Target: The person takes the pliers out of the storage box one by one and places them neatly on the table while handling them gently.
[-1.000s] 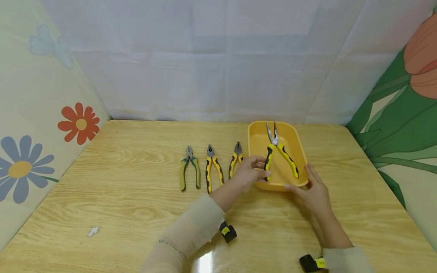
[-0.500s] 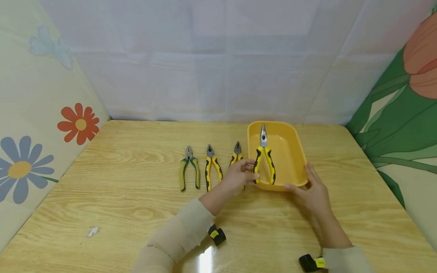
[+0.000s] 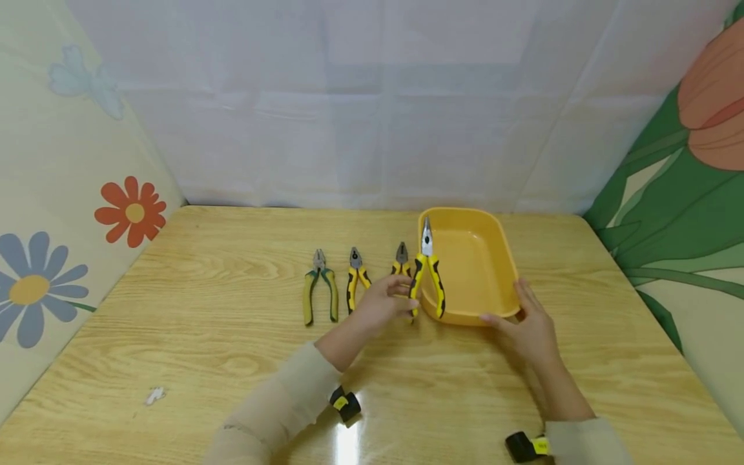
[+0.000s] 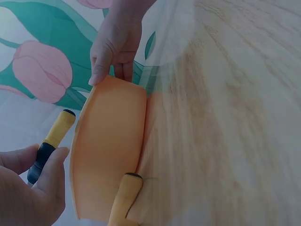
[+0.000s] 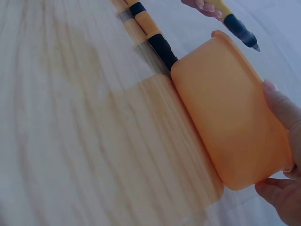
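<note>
Long-nose pliers (image 3: pixel 427 240) with yellow-and-black handles hang above the left edge of a yellow plastic bin (image 3: pixel 467 320). My left hand (image 3: pixel 380 302) pinches one of their handles (image 4: pixel 60 127) between thumb and fingers; the handles are spread. My right hand (image 3: pixel 531 326) grips the bin's near right corner, its thumb (image 5: pixel 282 106) along the rim. Left of the bin lie three more pliers in a row: an olive-green pair (image 3: pixel 320 284), a yellow-and-black pair (image 3: pixel 356 261), and another yellow-and-black pair (image 3: pixel 402 253) partly hidden behind the left hand.
Everything rests on a wood-grain table (image 3: pixel 221 310). A small white scrap (image 3: pixel 154 396) lies at the front left. Behind the table hangs a pale cloth (image 3: pixel 360 129), and flower-painted panels (image 3: pixel 674 245) flank both sides.
The left hand has drawn the long-nose pliers leftward, from over the middle of the bin to its left edge. Their jaws, spread earlier, now lie together. The right hand stays on the bin.
</note>
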A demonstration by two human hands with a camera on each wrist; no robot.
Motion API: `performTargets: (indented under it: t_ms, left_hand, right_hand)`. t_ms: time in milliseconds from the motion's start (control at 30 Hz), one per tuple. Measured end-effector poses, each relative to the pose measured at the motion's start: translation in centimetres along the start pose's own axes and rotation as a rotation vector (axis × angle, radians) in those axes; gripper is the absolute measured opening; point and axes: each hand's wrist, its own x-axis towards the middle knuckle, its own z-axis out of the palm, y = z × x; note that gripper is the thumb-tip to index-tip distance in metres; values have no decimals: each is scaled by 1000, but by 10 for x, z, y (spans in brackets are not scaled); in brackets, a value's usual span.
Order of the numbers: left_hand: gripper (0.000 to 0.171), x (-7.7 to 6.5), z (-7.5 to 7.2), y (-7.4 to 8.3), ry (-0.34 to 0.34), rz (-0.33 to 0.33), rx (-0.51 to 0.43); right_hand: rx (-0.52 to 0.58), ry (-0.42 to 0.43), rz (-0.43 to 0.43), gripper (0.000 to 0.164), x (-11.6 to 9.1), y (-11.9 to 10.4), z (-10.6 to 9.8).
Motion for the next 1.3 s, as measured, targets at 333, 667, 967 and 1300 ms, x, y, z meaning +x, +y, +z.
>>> performTargets:
  t_ms: [333,667,967,1300]
  left_hand:
    - [45,-5,-18,-9,2,-11,27]
    - [41,-10,-34,-10,38,-19,6]
    - [45,-16,-49,-9,37,-30,19]
    - [42,-19,-62,-14,88,-45,-28]
  right_hand:
    - [5,17,-19,92,0,2,2]
    - [8,3,-9,92,0,1,2]
    - [8,6,-15,92,0,1,2]
    - [2,9,-10,92,0,1,2]
